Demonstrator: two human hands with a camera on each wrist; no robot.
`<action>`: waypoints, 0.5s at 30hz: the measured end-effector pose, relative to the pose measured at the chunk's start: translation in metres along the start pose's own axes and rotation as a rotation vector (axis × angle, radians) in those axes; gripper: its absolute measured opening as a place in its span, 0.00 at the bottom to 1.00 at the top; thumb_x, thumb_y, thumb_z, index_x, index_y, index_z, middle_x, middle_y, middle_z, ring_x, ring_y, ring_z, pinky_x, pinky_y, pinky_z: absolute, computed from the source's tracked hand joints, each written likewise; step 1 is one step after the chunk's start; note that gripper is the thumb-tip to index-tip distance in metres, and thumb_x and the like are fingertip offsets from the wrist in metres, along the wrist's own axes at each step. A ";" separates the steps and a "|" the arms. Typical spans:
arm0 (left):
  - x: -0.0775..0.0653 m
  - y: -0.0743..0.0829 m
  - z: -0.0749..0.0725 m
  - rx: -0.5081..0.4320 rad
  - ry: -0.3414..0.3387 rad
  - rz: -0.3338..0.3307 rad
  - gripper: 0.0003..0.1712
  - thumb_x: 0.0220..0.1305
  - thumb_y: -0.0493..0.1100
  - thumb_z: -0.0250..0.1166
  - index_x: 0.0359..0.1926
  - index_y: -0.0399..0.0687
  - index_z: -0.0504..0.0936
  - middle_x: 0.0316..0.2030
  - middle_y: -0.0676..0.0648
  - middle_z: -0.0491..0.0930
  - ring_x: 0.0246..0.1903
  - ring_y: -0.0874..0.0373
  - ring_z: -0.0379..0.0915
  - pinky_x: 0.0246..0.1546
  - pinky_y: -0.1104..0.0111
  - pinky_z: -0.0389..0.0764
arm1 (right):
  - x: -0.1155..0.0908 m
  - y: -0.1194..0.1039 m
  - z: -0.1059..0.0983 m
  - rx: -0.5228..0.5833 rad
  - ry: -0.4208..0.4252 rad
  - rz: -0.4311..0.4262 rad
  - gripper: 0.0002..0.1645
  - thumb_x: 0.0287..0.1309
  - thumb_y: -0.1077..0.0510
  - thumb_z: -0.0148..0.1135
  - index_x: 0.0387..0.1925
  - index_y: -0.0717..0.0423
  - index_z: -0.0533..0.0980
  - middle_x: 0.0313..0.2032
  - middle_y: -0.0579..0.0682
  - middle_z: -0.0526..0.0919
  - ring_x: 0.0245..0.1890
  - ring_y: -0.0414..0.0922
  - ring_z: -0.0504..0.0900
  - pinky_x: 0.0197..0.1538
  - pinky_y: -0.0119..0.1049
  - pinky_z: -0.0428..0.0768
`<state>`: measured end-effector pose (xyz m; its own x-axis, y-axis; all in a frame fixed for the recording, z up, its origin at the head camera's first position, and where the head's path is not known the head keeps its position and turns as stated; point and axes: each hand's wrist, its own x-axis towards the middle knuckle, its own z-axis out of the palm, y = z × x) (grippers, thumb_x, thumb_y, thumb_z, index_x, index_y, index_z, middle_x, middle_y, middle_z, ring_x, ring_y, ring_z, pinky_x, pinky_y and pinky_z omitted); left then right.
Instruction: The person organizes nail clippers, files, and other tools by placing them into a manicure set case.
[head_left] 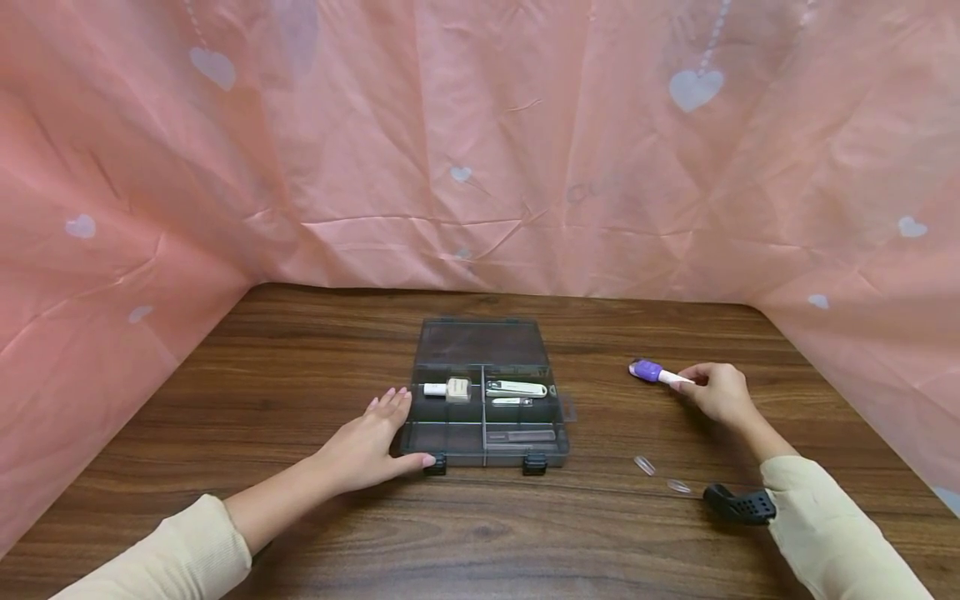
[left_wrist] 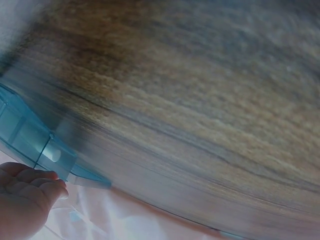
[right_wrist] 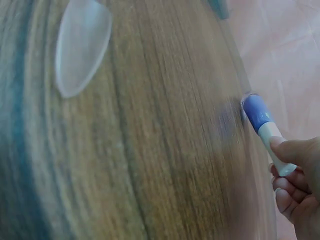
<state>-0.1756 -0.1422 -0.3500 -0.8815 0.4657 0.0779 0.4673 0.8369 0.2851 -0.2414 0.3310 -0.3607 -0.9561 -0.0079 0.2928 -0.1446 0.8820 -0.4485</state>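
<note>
A purple nail polish bottle with a white cap lies tilted on the right of the table. My right hand pinches that cap between thumb and fingers. On the left, my left hand rests against the side of an open grey see-through divided box, its fingers extended and the thumb by the front left latch. Inside the box's back left compartment is a cream nail polish bottle. Large nail clippers and small nail clippers share the back right one.
A flat translucent strip lies in the front right compartment. Two clear false nail tips lie on the wooden table between the box and my right wrist, which wears a black strap. Pink curtain surrounds the table's back and sides.
</note>
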 end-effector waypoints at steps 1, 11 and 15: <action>0.000 0.000 0.000 0.000 0.001 0.001 0.53 0.54 0.66 0.61 0.65 0.27 0.60 0.66 0.30 0.59 0.68 0.39 0.52 0.68 0.51 0.57 | 0.000 0.000 0.000 0.001 0.009 -0.004 0.11 0.50 0.61 0.65 0.29 0.69 0.80 0.19 0.54 0.80 0.21 0.40 0.68 0.25 0.32 0.65; 0.000 -0.001 0.001 0.010 0.006 0.004 0.53 0.54 0.66 0.61 0.65 0.27 0.60 0.66 0.30 0.59 0.68 0.39 0.52 0.67 0.51 0.58 | -0.004 -0.008 0.000 0.011 0.061 -0.069 0.09 0.48 0.64 0.66 0.29 0.69 0.81 0.21 0.56 0.79 0.20 0.36 0.66 0.23 0.30 0.65; 0.000 -0.001 0.001 0.013 0.009 0.005 0.53 0.54 0.66 0.61 0.65 0.27 0.60 0.65 0.30 0.59 0.68 0.39 0.52 0.67 0.51 0.58 | -0.005 -0.015 0.000 0.020 0.097 -0.120 0.07 0.46 0.66 0.66 0.28 0.68 0.81 0.21 0.55 0.78 0.20 0.32 0.64 0.23 0.29 0.63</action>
<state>-0.1761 -0.1429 -0.3513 -0.8798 0.4671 0.0882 0.4724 0.8383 0.2724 -0.2350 0.3181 -0.3554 -0.9029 -0.0659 0.4248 -0.2618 0.8681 -0.4218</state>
